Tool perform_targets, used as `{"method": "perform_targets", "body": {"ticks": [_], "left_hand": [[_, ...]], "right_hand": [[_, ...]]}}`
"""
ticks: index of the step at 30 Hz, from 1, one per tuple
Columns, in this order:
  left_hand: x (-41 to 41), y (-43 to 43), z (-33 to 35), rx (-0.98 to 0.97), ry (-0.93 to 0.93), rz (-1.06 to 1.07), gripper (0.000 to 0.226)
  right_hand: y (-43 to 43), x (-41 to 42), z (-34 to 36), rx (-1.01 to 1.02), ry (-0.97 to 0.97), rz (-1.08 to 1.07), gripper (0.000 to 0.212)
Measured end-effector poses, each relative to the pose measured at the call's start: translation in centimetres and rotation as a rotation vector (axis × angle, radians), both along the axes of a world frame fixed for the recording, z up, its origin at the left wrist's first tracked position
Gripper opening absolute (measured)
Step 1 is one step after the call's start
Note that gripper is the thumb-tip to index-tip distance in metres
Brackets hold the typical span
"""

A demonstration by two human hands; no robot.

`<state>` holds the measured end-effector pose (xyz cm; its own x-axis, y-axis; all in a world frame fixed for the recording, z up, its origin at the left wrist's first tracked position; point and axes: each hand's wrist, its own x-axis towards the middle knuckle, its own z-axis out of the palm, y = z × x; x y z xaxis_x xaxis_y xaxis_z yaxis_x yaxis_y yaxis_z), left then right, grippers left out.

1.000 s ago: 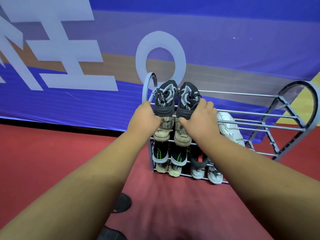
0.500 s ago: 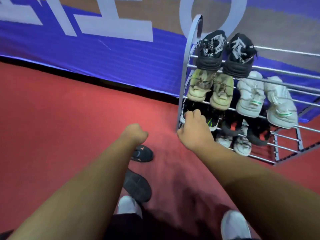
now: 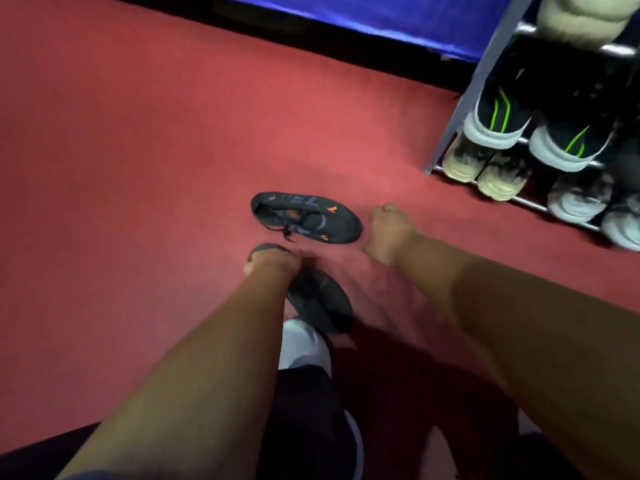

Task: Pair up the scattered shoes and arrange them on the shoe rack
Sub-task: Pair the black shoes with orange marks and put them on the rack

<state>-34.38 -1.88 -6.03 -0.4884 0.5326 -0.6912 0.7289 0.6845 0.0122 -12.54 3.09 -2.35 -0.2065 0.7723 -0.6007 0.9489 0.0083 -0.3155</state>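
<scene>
Red flooring runs up to a blue banner [image 3: 398, 15] in the head view. At the upper right the shoe rack [image 3: 474, 88] holds black shoes with green stripes [image 3: 498, 112] above beige shoes [image 3: 485, 168]. Two dark shoes lie on the floor, well short of the rack. The far dark shoe [image 3: 306, 216] has orange marks. The right hand [image 3: 389, 233] hangs beside its toe, fingers curled, holding nothing. The left hand [image 3: 273, 263] is at the heel of the near dark shoe [image 3: 318, 299]; blur hides whether it grips.
</scene>
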Motion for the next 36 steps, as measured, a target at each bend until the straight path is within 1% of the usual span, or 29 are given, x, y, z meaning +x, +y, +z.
{"method": "perform_targets", "body": {"ticks": [1, 3, 4, 5, 6, 8, 9, 11, 12, 15, 18, 23, 25, 27, 29, 30, 32, 34, 36], "left_hand": [[0.1, 0.0, -0.6, -0.005, 0.032, 0.07, 0.069], [0.4, -0.2, -1.8, 0.006, 0.075, 0.369, 0.094], [0.4, -0.4, -2.4, 0.031, 0.062, 0.535, 0.105], [0.4, -0.7, -3.0, 0.078, 0.04, 0.646, 0.113], [0.2, -0.9, -3.6, 0.127, 0.016, 0.689, 0.119], [-0.8, -1.7, -4.8, 0.199, -0.057, 0.667, 0.124], [-1.2, -2.0, -5.3, 0.237, -0.104, 0.67, 0.12], [-1.9, -2.3, -5.6, 0.345, -0.224, 0.763, 0.096], [-2.1, -2.2, -5.6, 0.387, -0.292, 0.827, 0.085], [-1.9, -1.6, -5.2, 0.419, -0.434, 0.932, 0.07], [-0.8, -0.8, -4.1, 0.435, -0.515, 0.958, 0.056], [2.0, 0.4, -2.4, 0.467, -0.68, 0.938, 0.032], [3.0, 0.7, -1.6, 0.488, -0.742, 0.934, 0.032], [4.2, 1.0, -0.6, 0.509, -0.804, 0.861, 0.033], [5.7, 1.3, 0.8, 0.541, -0.921, 0.757, 0.035], [6.5, 1.5, 1.6, 0.56, -1.011, 0.694, 0.036], [8.1, 1.7, 3.4, 0.572, -1.205, 0.528, 0.039], [9.3, 1.7, 5.3, 0.466, -1.35, 0.3, 0.042], [10.0, 1.4, 6.6, 0.246, -1.471, 0.077, 0.05]], "right_hand": [[0.1, -0.7, -1.1, -0.02, -0.001, 0.01, 0.063], [0.3, -1.7, -3.1, -0.044, -0.001, 0.035, 0.071], [0.5, -2.2, -3.9, -0.049, -0.004, 0.052, 0.074], [0.6, -2.5, -4.7, -0.052, -0.009, 0.075, 0.076], [0.8, -2.8, -5.3, -0.059, -0.016, 0.098, 0.077], [1.0, -3.2, -6.4, -0.074, -0.039, 0.148, 0.077], [1.0, -3.4, -6.9, -0.066, -0.05, 0.172, 0.076], [0.8, -3.4, -7.5, -0.015, -0.049, 0.19, 0.069], [0.7, -3.4, -7.8, 0.022, -0.039, 0.186, 0.061], [0.7, -2.9, -8.1, 0.127, -0.042, 0.217, 0.039], [0.7, -2.5, -7.9, 0.163, -0.079, 0.274, 0.035], [-0.8, 0.2, -7.6, 0.165, -0.157, 0.269, 0.033], [-1.6, 2.5, -7.3, 0.154, -0.189, 0.261, 0.034], [-2.5, 5.6, -6.8, 0.16, -0.21, 0.229, 0.033], [-3.5, 9.2, -6.2, 0.158, -0.234, 0.167, 0.036], [-3.9, 11.0, -5.9, 0.153, -0.257, 0.13, 0.038], [-4.4, 14.3, -5.1, 0.117, -0.319, 0.042, 0.034], [-5.0, 17.3, -4.4, 0.057, -0.346, -0.052, 0.031], [-5.4, 19.4, -3.9, -0.021, -0.292, -0.166, 0.032]]}}
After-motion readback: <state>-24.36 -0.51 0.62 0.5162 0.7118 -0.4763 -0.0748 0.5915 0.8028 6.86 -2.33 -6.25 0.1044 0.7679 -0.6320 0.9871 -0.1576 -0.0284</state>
